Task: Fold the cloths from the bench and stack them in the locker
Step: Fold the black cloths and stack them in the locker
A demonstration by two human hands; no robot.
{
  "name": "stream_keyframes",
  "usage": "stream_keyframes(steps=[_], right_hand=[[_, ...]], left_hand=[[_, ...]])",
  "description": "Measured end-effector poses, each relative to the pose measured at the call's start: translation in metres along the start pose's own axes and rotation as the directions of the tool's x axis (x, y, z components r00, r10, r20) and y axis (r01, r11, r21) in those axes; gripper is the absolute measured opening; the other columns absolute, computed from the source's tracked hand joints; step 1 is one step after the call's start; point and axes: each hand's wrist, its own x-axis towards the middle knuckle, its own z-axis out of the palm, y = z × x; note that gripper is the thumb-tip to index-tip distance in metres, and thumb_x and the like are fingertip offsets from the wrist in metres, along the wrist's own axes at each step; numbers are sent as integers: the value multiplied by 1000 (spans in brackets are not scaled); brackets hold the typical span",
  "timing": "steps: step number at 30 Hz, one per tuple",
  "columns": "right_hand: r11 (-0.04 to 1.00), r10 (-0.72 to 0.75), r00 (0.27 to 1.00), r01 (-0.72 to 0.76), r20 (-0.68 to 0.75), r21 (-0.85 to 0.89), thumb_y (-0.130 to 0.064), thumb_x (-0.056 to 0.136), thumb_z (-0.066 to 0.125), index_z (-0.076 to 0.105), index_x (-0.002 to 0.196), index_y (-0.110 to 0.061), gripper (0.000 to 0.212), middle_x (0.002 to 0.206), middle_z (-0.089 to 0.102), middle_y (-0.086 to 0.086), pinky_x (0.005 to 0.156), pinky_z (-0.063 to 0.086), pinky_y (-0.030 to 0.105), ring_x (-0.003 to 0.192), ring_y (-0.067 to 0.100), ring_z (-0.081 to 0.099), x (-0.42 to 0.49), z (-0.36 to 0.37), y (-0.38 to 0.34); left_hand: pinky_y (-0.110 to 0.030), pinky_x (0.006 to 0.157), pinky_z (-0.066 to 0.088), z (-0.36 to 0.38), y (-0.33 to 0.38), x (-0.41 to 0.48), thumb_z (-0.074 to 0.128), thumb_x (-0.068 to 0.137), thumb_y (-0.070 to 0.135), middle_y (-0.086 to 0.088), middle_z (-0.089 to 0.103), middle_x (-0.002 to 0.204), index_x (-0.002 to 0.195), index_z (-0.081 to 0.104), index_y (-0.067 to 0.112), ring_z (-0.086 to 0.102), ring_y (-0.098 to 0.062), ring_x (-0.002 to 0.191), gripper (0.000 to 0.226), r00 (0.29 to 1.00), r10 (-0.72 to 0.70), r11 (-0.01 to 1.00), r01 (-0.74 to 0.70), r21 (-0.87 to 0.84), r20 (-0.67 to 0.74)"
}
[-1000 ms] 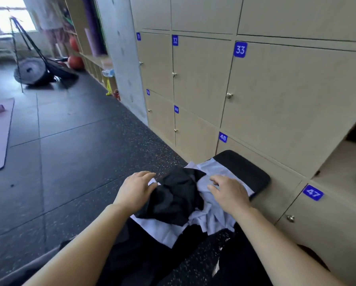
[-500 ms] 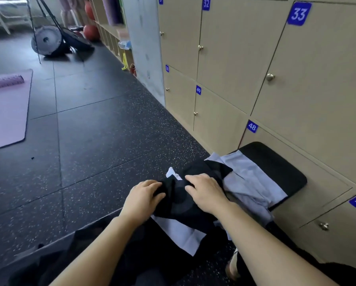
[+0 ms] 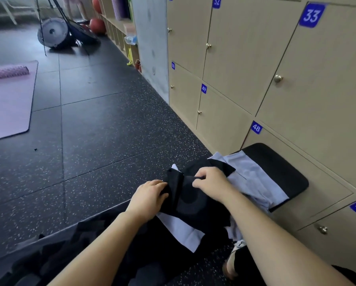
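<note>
A black cloth (image 3: pixel 190 200) lies bunched on a pale blue cloth (image 3: pixel 253 178) spread over the black padded bench (image 3: pixel 284 170). My left hand (image 3: pixel 150 196) grips the black cloth's left edge, fingers curled into the fabric. My right hand (image 3: pixel 212 183) pinches a fold of the same cloth near its top. More pale blue cloth (image 3: pixel 181 230) shows beneath the black one, nearer to me. The lockers (image 3: pixel 309 96) in view beside the bench have their doors closed.
Numbered beige locker doors line the right wall, with 48 (image 3: pixel 256 127) just behind the bench. Dark speckled floor (image 3: pixel 102 141) stretches left. A pink mat (image 3: pixel 8 100) with a roller lies at the far left. Gym gear (image 3: pixel 53 34) stands at the back.
My right hand moved from the pale blue cloth onto the black cloth and took hold of it. My left hand closed on its edge. The view shifted left, away from the open locker.
</note>
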Motion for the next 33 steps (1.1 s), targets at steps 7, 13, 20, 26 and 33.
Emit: stream_keyframes(steps=[7,13,20,26,33], right_hand=[[887,114,991,-135,73,443,-4,80,67,63,69,-11,13,73,62,8,71,46,32,71,21,57,-28,-62,16],[769,98,994,-52,-38,638,1,82,65,62,79,-6,8,74,63,11,70,49,32,71,22,59,-48,-89,22],[656,85,974,103,-210,747,-1,79,68,55,85,-9,16,83,61,15,78,49,38,80,26,59,-69,-111,18],[515,148,937,201,-318,833,-15,83,72,55,94,-14,20,91,65,13,67,53,31,79,22,63,-90,-135,16],[648,104,868,312,-486,695,-2,87,63,67,115,-9,29,99,70,6,76,51,18,89,13,66,-120,-170,17]], left_hand=[[-35,104,41,9,18,1,55,95,27,4,59,135,129,61,18,54,-23,122,35,999,35,998,-36,43,21],[-36,94,44,-16,78,12,48,99,28,2,69,100,106,68,20,62,-23,98,22,995,44,992,-55,-117,-90],[-36,77,48,-57,158,14,33,98,60,-5,61,60,60,57,7,56,-18,60,69,960,-244,503,246,-828,137],[-24,49,33,-70,199,15,61,95,22,1,42,56,63,42,16,38,-14,51,38,974,-223,381,43,-924,-46],[-46,82,51,-93,227,16,65,87,30,-24,64,93,67,64,27,60,-36,81,20,956,-156,485,-144,-863,-247]])
